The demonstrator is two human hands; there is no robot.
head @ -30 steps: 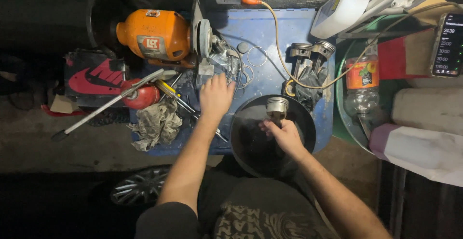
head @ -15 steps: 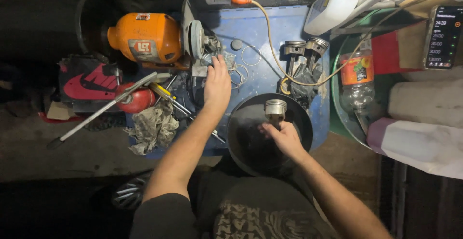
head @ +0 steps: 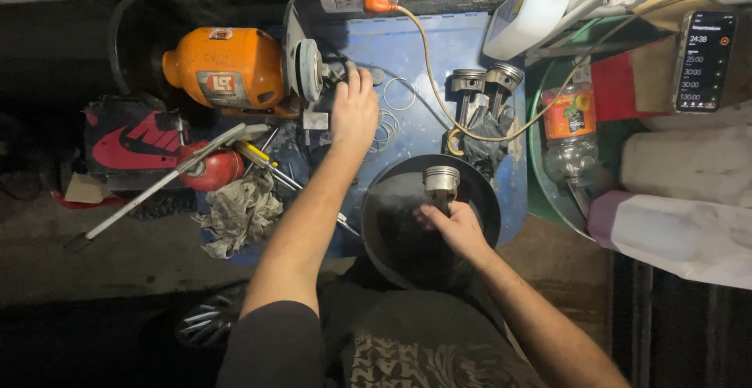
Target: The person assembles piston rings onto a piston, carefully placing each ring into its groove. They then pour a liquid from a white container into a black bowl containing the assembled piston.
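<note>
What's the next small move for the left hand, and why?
Probably close the fingers on one of the thin metal rings. The left hand lies flat on the blue board beside them, holding nothing, while the right hand holds a piston upright over the black pan.

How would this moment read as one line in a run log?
left hand: reaching by orange bench grinder | right hand: holds piston over black pan | two pistons on blue board

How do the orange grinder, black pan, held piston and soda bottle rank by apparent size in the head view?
1. black pan
2. orange grinder
3. soda bottle
4. piston, held by the right hand

Pan and grinder look close; the ranking is unsure.
</note>
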